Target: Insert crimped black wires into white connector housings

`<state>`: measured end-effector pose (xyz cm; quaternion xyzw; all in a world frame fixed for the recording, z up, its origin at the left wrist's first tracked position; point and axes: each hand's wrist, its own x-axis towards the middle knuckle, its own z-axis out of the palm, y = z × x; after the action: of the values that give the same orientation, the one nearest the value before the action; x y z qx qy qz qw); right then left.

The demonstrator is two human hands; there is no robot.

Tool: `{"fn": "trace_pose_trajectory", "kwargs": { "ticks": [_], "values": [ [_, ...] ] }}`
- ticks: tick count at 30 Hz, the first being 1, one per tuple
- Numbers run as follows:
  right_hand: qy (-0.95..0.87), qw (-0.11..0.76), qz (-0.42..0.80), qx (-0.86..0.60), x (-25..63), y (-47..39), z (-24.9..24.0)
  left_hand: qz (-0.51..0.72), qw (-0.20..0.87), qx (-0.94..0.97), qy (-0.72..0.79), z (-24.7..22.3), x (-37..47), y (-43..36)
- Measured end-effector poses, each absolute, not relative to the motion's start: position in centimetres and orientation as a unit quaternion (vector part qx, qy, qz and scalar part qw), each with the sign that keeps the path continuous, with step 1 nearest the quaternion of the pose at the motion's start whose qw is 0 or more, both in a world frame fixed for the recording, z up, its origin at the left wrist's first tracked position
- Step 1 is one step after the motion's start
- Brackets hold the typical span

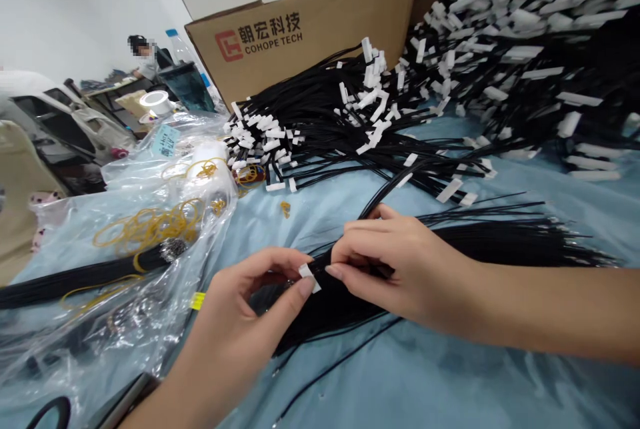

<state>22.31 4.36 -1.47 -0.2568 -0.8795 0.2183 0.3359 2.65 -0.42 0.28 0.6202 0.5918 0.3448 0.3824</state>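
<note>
Between the thumb and forefinger of my left hand [255, 299] is a small white connector [310, 277]. My right hand [400, 262] is pinched just to the right of it, closed on black wire that runs toward the connector; the fingers partly hide the wire. More black wires pass up behind the right hand toward the pile. Under both hands lies a thick bundle of loose black wires [505, 242] with bare-looking metal tips at the right end. Beyond the hands spreads a heap of black wires with white connectors [310, 102].
A cardboard box [320, 35] stands behind the heap. A taller pile of connector-ended wires [540, 35] rises at right. Left are clear plastic bags [195, 295], yellow rubber bands [160, 225] and a tape roll [157, 102]. Another person [147, 62] sits far back.
</note>
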Motion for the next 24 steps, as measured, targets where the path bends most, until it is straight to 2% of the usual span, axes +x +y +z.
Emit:
{"fn": "trace_pose_trajectory", "kwargs": {
  "ticks": [6,9,11,14,20,24],
  "values": [
    [-0.895,0.336,0.145,-0.255,22.5,4.2,-0.6,0.340,0.411,0.598,0.598,0.6,2.7,-0.4],
    [-0.898,0.342,-0.029,-0.274,22.9,4.3,0.7,0.391,0.437,0.561,0.585,0.8,2.5,-0.2],
    [-0.883,0.316,-0.170,-0.302,23.4,4.7,1.8,0.430,0.436,0.545,0.573,0.9,2.1,-0.2],
    [-0.852,0.271,-0.269,-0.359,24.8,5.8,3.6,0.463,0.450,0.524,0.556,1.2,1.7,-0.2],
    [-0.882,0.198,-0.197,-0.380,28.7,9.3,6.6,0.525,0.498,0.456,0.518,1.9,1.7,-0.2],
    [-0.895,0.143,-0.111,-0.407,30.4,10.7,7.4,0.508,0.491,0.486,0.514,1.4,1.6,-0.2]
  ]
}}
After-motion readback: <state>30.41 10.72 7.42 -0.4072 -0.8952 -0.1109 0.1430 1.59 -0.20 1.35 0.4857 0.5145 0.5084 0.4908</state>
